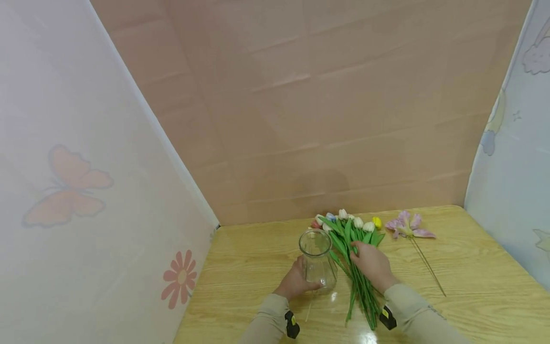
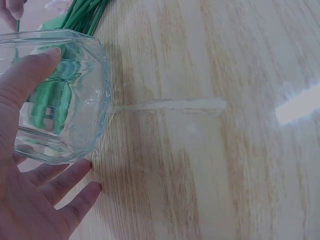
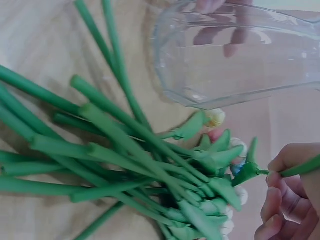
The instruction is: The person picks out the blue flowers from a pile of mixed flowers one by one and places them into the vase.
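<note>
My left hand grips a clear faceted glass vase low on its side. In the left wrist view the thumb lies along the glass, while the other fingers reach under it. A bundle of artificial tulips lies to the vase's right, with white, yellow, pink and blue heads toward the back. Over the bundle, my right hand pinches a tulip by its thin green part between thumb and forefinger. The loose green stems fan out toward the front edge, crossing one another.
A pink artificial flower with a long thin stem lies to the right of the tulips. A pale clear strip is on the wooden table near the vase base. Fabric walls stand behind and at both sides.
</note>
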{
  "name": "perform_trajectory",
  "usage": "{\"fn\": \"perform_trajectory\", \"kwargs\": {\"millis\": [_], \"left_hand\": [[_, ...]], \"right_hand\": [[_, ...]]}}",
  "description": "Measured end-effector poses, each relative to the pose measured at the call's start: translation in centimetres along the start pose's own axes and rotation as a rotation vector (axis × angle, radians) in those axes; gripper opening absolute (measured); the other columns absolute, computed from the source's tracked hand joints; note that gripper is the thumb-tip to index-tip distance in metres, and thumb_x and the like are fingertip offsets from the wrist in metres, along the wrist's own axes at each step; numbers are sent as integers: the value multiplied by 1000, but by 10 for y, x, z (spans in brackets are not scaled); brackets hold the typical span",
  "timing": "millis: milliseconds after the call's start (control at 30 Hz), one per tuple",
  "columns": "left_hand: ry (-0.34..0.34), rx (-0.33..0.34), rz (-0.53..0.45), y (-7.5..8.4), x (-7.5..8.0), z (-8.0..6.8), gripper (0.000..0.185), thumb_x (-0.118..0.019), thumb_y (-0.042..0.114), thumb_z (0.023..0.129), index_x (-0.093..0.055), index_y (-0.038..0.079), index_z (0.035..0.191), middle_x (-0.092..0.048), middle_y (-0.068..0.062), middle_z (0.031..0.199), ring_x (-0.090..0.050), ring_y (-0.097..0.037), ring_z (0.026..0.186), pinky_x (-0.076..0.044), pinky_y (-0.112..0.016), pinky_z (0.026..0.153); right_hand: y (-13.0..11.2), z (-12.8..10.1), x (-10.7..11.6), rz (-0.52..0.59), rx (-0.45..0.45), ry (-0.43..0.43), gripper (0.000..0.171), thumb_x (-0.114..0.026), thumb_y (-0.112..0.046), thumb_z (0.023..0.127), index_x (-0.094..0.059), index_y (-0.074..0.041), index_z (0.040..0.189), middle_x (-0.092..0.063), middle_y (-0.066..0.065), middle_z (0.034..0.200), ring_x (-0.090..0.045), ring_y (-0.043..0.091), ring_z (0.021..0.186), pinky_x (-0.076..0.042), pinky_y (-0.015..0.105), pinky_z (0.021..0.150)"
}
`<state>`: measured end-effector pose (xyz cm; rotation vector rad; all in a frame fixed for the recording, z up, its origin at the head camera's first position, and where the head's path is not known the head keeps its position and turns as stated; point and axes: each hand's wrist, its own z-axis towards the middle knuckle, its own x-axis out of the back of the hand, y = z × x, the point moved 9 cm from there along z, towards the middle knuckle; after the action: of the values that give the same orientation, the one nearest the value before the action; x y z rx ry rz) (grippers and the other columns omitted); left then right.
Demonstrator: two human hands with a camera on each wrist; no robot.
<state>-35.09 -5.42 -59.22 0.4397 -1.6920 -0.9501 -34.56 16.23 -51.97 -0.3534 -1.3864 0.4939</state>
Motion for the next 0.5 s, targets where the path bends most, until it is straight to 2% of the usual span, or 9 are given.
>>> {"fn": "perform_trajectory", "kwargs": {"millis": [233, 500], "left_hand": [[-5, -6, -19, -1, 0, 1, 107, -83, 43, 72, -21, 9, 152, -38, -20, 145, -44, -36, 131, -42, -52, 103], [-5, -6, -13, -1, -1, 1, 107, -83, 46, 72, -21, 11, 152, -37, -20, 145, -44, -38, 131, -41, -53, 103]], "right_hand": [[-7, 3, 16, -4, 34, 28, 35, -59, -18, 95, -61, -4, 127, -43, -4, 50, -31, 8, 38, -24, 21, 36], [-4, -3, 51, -54, 96, 170, 35, -61, -18, 94, -61, -5, 126, -40, -6, 52, -25, 6, 37, -19, 18, 36]]}}
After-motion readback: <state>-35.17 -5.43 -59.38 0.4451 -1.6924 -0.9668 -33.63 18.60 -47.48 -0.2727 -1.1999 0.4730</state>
